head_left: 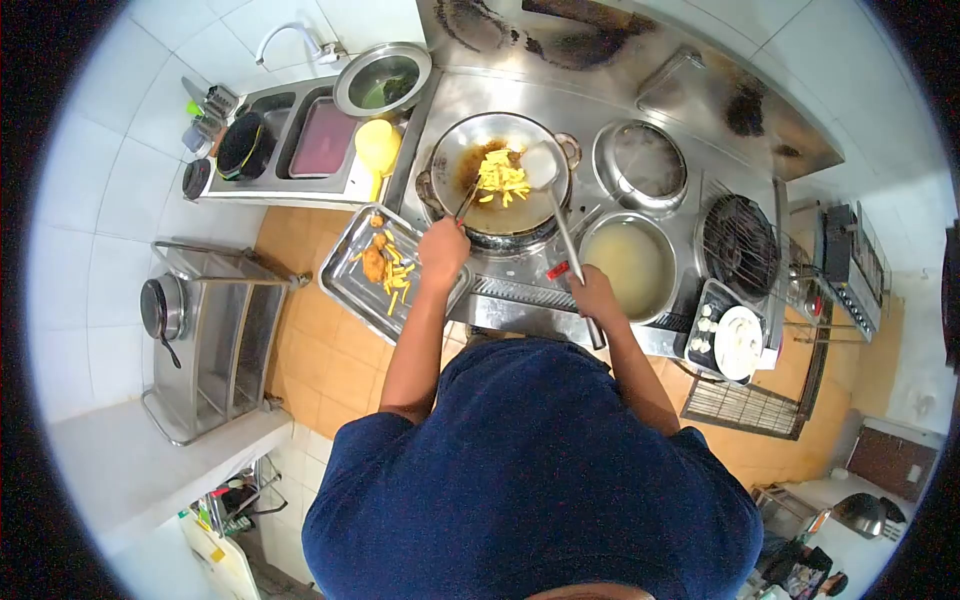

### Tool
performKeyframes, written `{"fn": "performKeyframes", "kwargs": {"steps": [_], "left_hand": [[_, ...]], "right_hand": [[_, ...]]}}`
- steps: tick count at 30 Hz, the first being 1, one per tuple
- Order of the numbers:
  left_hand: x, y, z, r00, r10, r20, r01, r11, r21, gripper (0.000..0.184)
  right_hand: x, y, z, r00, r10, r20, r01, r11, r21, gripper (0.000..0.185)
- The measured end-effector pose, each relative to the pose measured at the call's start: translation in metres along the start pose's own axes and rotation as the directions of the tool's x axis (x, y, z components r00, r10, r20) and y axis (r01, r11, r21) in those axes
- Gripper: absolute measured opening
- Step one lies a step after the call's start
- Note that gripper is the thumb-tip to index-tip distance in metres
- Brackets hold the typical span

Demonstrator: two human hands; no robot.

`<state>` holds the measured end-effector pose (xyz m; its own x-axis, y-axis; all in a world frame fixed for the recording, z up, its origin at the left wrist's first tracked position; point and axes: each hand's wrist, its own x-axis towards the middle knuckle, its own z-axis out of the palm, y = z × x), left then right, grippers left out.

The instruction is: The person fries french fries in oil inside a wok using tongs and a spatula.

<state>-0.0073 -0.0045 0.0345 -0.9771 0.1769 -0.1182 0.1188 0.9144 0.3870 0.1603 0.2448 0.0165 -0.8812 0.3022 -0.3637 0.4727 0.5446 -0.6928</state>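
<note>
A wok (500, 128) sits on the stove with yellow fries (503, 177) and brown oil in it. My left hand (442, 252) is closed around a thin utensil (466, 200) with a reddish end, whose tip reaches the fries; its exact kind is unclear. My right hand (597, 297) grips the long handle of a metal ladle (541, 166), its head inside the wok at the right of the fries. Under my left forearm lies a steel tray (345, 292) holding more fries and brown fried pieces (375, 264).
Right of the wok stand a pot of cloudy liquid (630, 262), a lidded pot (645, 165) and a burner grate (738, 240). A small tray with a white plate (738, 342) is at the stove's right edge. Sink (322, 140), steel bowl (383, 80) and yellow scoop (377, 147) are at left.
</note>
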Motion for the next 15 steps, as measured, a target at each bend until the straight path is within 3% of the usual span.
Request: {"fn": "performKeyframes", "kwargs": {"steps": [1,2,5,11,14,15], "left_hand": [[0.0,0.002,0.001,1.0,-0.003,0.012,0.003,1.0,-0.001,0.028],[0.001,0.004,0.002,1.0,-0.007,0.024,0.007,1.0,-0.001,0.028],[0.006,0.004,0.011,0.999,-0.01,0.039,0.009,1.0,0.019,0.029],[0.0,0.001,0.009,0.999,-0.009,0.044,0.01,1.0,-0.015,0.029],[-0.008,-0.004,0.002,1.0,-0.014,0.002,0.014,0.998,-0.063,0.029],[-0.01,-0.003,-0.001,1.0,-0.025,-0.009,0.024,0.997,-0.075,0.029]], "right_hand": [[-0.005,-0.013,-0.003,0.986,0.107,0.128,-0.126,0.98,0.152,0.031],[-0.002,-0.004,0.004,0.985,0.09,0.15,-0.127,0.959,0.254,0.031],[-0.002,-0.002,0.007,0.972,0.099,0.213,-0.171,0.919,0.354,0.031],[-0.031,-0.047,-0.027,0.99,0.002,0.142,-0.026,0.985,0.168,0.032],[-0.014,-0.002,-0.01,0.974,-0.225,0.009,0.225,0.973,-0.043,0.027],[-0.013,0.001,-0.012,0.975,-0.222,-0.017,0.218,0.969,-0.116,0.028]]}}
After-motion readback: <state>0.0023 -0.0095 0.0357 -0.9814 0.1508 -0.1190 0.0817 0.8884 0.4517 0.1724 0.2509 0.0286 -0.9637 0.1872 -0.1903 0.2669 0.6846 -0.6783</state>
